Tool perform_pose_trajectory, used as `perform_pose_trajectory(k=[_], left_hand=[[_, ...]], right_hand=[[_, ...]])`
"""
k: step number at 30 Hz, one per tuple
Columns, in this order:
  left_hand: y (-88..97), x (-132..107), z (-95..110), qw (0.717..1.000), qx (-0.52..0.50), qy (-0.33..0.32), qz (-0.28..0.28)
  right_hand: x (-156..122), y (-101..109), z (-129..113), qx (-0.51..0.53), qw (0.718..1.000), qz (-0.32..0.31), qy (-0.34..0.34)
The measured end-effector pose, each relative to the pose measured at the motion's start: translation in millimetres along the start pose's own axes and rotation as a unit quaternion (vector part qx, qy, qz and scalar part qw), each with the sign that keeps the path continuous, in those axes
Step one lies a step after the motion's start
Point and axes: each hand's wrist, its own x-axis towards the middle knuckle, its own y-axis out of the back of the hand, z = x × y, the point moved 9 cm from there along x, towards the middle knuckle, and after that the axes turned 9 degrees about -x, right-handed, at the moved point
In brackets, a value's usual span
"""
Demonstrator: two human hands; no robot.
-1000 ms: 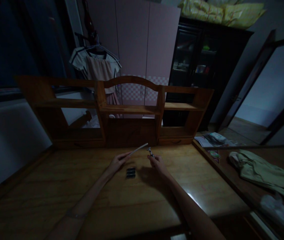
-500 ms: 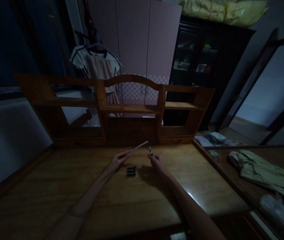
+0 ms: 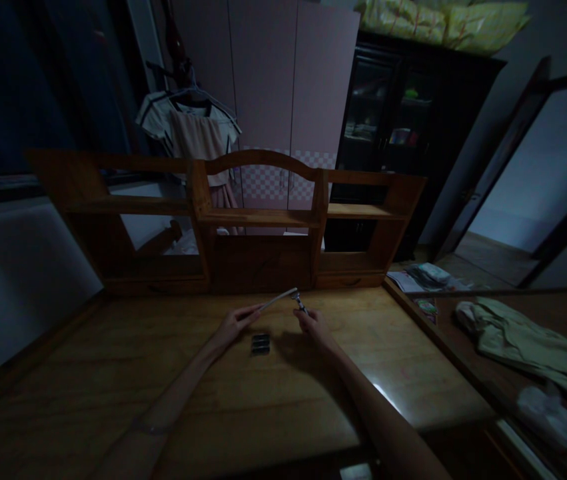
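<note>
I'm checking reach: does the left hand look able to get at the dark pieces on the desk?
Probably yes: the dark pieces lie uncovered on the desk, close to the left hand. It holds a thin pale strip, though, so lifting them may mean setting that down first.

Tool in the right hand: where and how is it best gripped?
Best by the handle end, coming from the near right: the slim tool slants with its wider head toward the far left, close to the pale strip. Gripping there, as the right hand does, likely leaves the head free.
</note>
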Motion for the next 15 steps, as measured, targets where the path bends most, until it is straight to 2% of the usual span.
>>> perform_pose_trajectory(k=[5,11,15], left_hand=[[2.1,4.0,-15.9,0.999,0.033,0.022,-0.023],[-2.1,2.1,-4.6,0.999,0.009,-0.016,-0.038],[-7.8,-3.3,-10.7,0.998,0.033,0.04,-0.045]], right_hand=[[-2.6,0.5,-2.9,0.003,1.0,0.002,-0.003],[-2.4,-0.4,-3.2,0.006,1.0,-0.004,0.005],[-0.2,0.2,1.9,0.011,1.0,0.0,-0.002]])
